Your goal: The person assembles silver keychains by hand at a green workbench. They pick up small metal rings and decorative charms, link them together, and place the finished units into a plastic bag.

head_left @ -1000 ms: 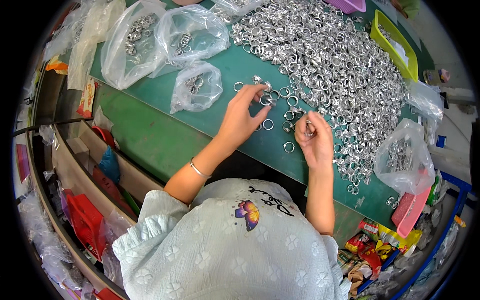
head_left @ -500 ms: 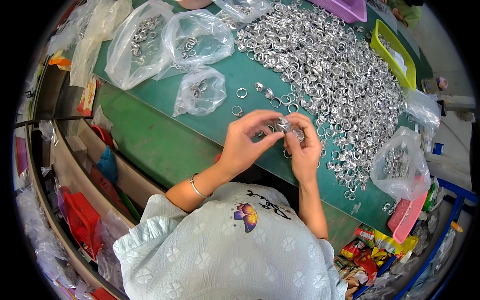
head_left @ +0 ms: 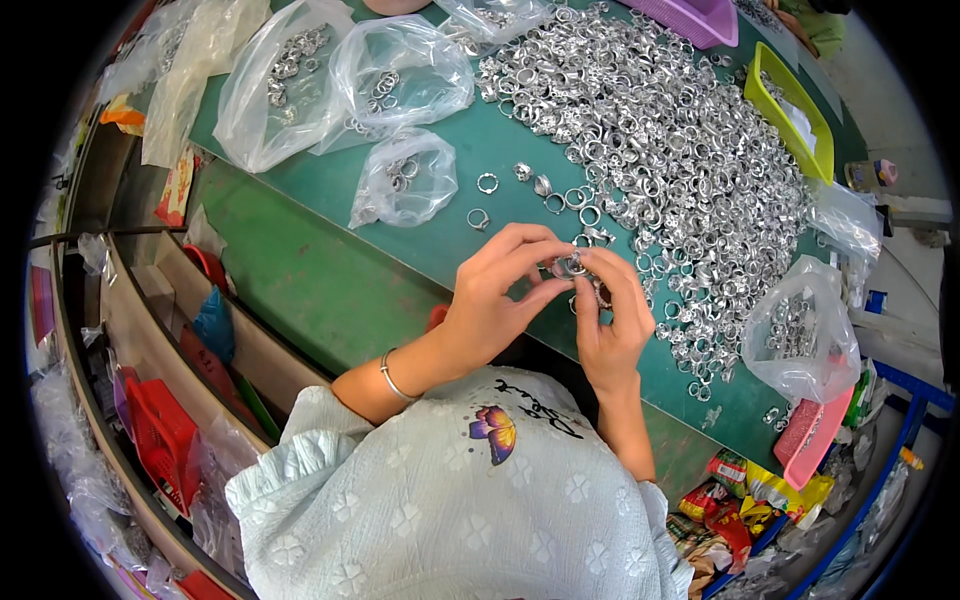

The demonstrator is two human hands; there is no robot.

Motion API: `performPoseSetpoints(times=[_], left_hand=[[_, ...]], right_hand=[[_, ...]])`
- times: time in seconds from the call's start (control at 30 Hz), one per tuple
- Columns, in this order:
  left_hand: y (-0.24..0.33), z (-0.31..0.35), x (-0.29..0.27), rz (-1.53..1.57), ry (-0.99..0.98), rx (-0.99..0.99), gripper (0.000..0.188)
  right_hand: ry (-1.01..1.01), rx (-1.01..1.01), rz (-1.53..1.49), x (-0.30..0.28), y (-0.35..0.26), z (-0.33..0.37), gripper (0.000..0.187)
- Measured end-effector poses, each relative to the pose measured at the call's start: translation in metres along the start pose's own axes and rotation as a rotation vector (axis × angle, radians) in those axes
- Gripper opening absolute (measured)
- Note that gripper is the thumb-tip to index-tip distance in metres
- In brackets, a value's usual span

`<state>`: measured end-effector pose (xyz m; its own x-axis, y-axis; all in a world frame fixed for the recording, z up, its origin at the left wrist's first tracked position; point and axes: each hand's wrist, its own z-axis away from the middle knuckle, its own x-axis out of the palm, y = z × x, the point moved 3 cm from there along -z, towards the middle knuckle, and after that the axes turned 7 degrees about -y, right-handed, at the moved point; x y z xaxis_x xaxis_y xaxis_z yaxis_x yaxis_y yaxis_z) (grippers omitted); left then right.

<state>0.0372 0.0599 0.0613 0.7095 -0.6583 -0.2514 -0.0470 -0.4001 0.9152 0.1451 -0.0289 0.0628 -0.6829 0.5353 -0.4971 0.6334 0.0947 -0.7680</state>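
Above the near edge of the green table, my two hands meet fingertip to fingertip. My left hand [head_left: 500, 290] pinches a silver-coloured ring [head_left: 569, 265] between thumb and fingers. Against the same ring rest the fingertips of my right hand [head_left: 614, 325], which is curled closed. A second ring [head_left: 602, 293] shows partly inside the right fingers; most of it is hidden. Just beyond the hands lie loose single rings, among them a plain-looking band [head_left: 487, 183] and another ring [head_left: 478, 219]. A large pile of silver rings [head_left: 660, 130] spreads to the right and far side.
Clear plastic bags with rings [head_left: 405, 180] lie at the left, and another bag [head_left: 800, 330] is at the right. A yellow-green basket [head_left: 820, 145], a purple basket [head_left: 705, 25] and a pink basket [head_left: 815, 440] edge the table. Shelving with a red basket [head_left: 160, 440] stands left.
Both hands have shifted slightly down and to the right. The pinched ring has turned between the fingers, and the right fingers have straightened a little.
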Motion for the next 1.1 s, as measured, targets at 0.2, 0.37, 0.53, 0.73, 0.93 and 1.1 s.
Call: performPoseSetpoints(times=[0.2, 0.37, 0.53, 0.73, 0.93, 1.1], left_hand=[[-0.001, 0.001, 0.003, 0.225, -0.036, -0.116, 0.031], [-0.002, 0.006, 0.009, 0.62, -0.127, -0.261, 0.031], [-0.002, 0.005, 0.008, 0.857, -0.168, -0.328, 0.026], [0.0, 0.01, 0.007, 0.88, -0.167, -0.305, 0.037], [0.005, 0.005, -0.003, 0.744, -0.308, -0.312, 0.03], [0.008, 0.006, -0.006, 0.465, -0.26, -0.197, 0.026]], right_hand=[[0.168, -0.002, -0.224, 0.009, 0.019, 0.018, 0.013], [0.233, -0.302, -0.079, 0.014, 0.023, 0.02, 0.014], [0.182, -0.346, 0.022, 0.009, 0.028, 0.02, 0.015], [0.146, -0.426, 0.138, 0.004, 0.029, 0.019, 0.015], [0.119, -0.483, 0.103, 0.001, 0.028, 0.018, 0.021], [0.094, -0.487, 0.125, 0.001, 0.023, 0.019, 0.022]])
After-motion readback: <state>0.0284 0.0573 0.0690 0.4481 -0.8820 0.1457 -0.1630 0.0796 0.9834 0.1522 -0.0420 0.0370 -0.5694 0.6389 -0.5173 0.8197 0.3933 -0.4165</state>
